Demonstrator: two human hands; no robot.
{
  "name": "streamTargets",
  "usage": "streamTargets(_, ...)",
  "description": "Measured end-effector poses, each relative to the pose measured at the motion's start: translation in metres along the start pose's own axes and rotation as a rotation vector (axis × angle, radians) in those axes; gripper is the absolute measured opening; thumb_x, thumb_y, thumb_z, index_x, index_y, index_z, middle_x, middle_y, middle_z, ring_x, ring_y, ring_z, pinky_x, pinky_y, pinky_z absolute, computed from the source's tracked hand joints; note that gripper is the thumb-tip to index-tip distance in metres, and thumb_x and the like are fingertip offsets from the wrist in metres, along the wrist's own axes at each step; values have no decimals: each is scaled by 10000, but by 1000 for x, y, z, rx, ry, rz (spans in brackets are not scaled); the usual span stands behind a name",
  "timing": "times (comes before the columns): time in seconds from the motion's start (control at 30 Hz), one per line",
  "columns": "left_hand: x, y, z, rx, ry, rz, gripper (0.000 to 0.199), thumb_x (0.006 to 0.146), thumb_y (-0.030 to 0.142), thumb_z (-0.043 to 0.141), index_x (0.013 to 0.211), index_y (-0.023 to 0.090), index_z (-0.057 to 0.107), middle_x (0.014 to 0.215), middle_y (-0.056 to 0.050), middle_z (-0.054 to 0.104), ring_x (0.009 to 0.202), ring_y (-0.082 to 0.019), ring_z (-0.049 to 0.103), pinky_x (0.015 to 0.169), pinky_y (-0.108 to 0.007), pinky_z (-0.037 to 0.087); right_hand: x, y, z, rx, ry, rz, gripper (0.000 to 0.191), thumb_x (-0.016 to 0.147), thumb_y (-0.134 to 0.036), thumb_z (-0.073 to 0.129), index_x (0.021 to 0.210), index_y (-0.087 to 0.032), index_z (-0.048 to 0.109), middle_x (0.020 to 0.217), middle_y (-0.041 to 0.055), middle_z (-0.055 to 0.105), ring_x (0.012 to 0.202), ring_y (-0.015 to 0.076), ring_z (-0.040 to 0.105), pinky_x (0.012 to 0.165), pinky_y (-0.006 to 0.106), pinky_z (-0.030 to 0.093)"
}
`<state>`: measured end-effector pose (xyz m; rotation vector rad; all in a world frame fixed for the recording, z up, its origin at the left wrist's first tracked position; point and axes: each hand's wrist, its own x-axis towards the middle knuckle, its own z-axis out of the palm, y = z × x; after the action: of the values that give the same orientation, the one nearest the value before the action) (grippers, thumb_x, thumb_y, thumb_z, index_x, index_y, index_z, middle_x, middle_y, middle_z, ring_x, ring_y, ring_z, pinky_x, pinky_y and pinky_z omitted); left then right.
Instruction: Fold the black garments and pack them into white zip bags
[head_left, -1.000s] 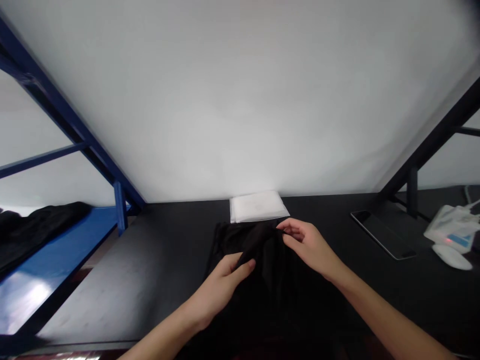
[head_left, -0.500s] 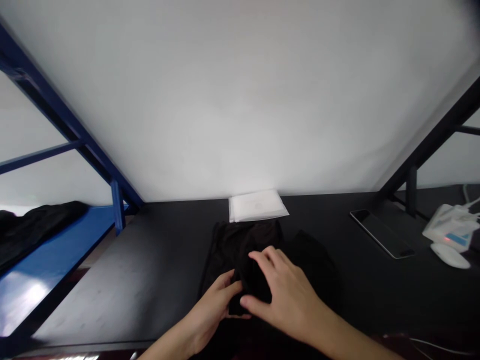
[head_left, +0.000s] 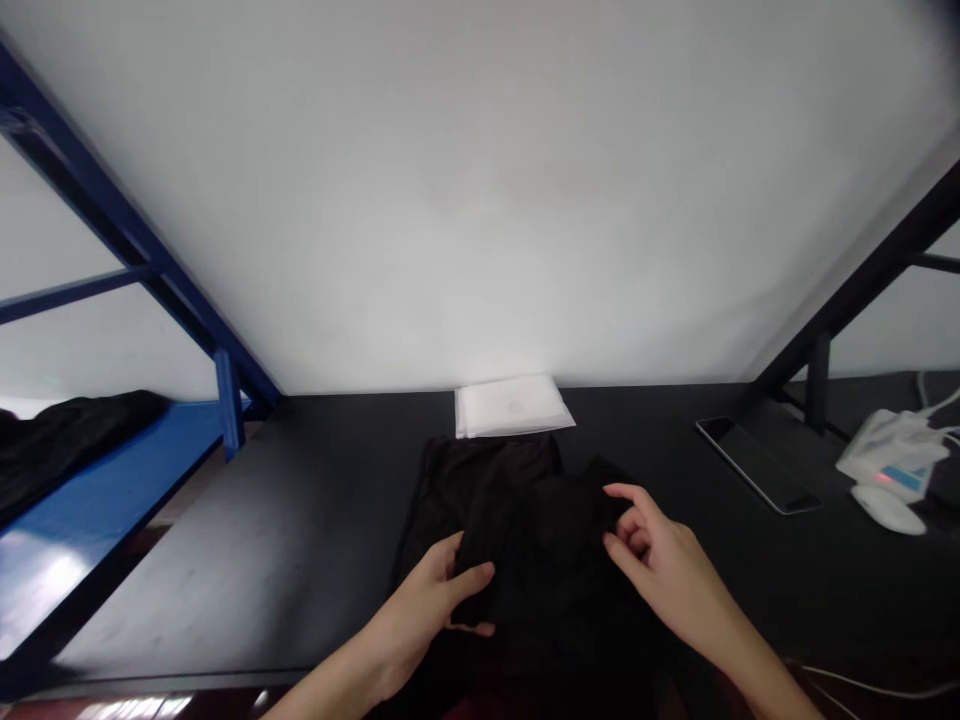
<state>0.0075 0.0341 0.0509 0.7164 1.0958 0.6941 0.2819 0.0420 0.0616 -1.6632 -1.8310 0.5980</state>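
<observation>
My hands are apart, both on the same cloth: my left hand (head_left: 420,615) is closing around a folded section of a black garment (head_left: 525,560), thumb on top, while my right hand (head_left: 660,550) is resting its curled fingers (head_left: 619,515) on the garment's far right part, though I can't tell whether they are pinching it. A white wall (head_left: 480,200) is rising behind a dark worktop (head_left: 750,610), and the garment is lying bunched near the worktop's front edge, roughly centred. To my left, a blue metal frame (head_left: 112,480) is carrying a dark cloth (head_left: 67,440), and a black metal frame (head_left: 862,300) is standing to my right. Just beyond the garment, nearly touching its far edge, a flat white packet (head_left: 514,405) is lying on the worktop. Over on the right, a black tablet (head_left: 757,465) is lying near a white device (head_left: 892,450) with a small red light, and a white mouse (head_left: 887,510) is sitting just in front of that device.
</observation>
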Motion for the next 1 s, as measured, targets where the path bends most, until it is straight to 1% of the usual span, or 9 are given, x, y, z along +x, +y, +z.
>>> streamTargets(0.17, -2, 2, -1, 3, 30, -21, 621, 674, 416, 896, 1205, 207, 651, 1156, -81, 747, 960, -246, 725, 695, -306, 591, -9, 8, 0, 47, -41, 21, 350, 862, -376, 515, 1169, -244, 616, 646, -38, 630, 522, 187, 628, 575, 307, 506)
streamTargets(0.27, -2, 3, -1, 41, 28, -8, 635, 668, 428, 896, 1206, 205, 644, 1150, -77, 746, 969, -247, 725, 697, -298, 588, -9, 6, 2, 53, 2, 33, 359, 890, -400, 504, 1190, -246, 627, 718, -7, 693, 564, 195, 664, 564, 307, 506)
streamTargets(0.37, 1, 2, -2, 88, 18, 4, 657, 659, 442, 905, 1216, 216, 640, 1138, -70, 749, 949, -246, 729, 688, -295, 590, -7, 3, 3, 53, 56, 46, 387, 918, -483, 501, 1194, -246, 633, 819, 29, 741, 565, 193, 658, 563, 323, 512)
streamTargets(0.47, 4, -1, -4, 115, 18, 10, 702, 650, 463, 916, 1246, 226, 632, 1150, -71, 747, 936, -243, 732, 670, -288, 594, -2, 0, 6, 49, 51, 62, 467, 914, -578, 507, 1205, -239, 644, 845, 38, 742, 535, 188, 627, 599, 351, 538)
streamTargets(0.6, 6, -5, -5, 106, 23, 25, 709, 650, 503, 914, 1246, 229, 645, 1182, -86, 743, 975, -266, 732, 656, -296, 603, 9, 1, 11, 60, 27, 78, 502, 893, -603, 550, 1223, -238, 650, 760, 16, 707, 648, 238, 686, 662, 376, 563)
streamTargets(0.7, 4, -3, -1, 82, 34, 33, 665, 692, 476, 887, 1262, 230, 648, 1182, -85, 752, 983, -267, 738, 673, -303, 602, 15, 2, 13, 108, -1, 75, 469, 850, -546, 603, 1207, -244, 647, 822, 29, 734, 779, 274, 724, 729, 404, 577)
streamTargets(0.8, -3, 6, 4, 26, 27, 61, 598, 691, 428, 888, 1208, 218, 675, 1109, -71, 777, 932, -259, 756, 666, -290, 589, 17, -2, 11, 238, -70, 87, 467, 816, -479, 643, 1223, -252, 614, 988, 53, 766, 935, 291, 748, 839, 437, 586)
streamTargets(0.9, -8, 23, 4, -43, 26, 118, 558, 661, 386, 922, 1142, 205, 704, 1017, -59, 793, 892, -255, 766, 712, -298, 594, 13, -11, 10, 422, -132, 139, 543, 813, -463, 673, 1295, -255, 530, 1041, 56, 759, 960, 285, 757, 851, 437, 601)
streamTargets(1.0, -5, 50, 0, -74, 62, 217, 511, 648, 353, 938, 1086, 204, 721, 940, -36, 789, 854, -229, 763, 757, -291, 593, 0, -21, 14, 605, -54, 153, 618, 861, -463, 676, 1385, -286, 402, 1026, 41, 749, 912, 269, 767, 790, 414, 628)
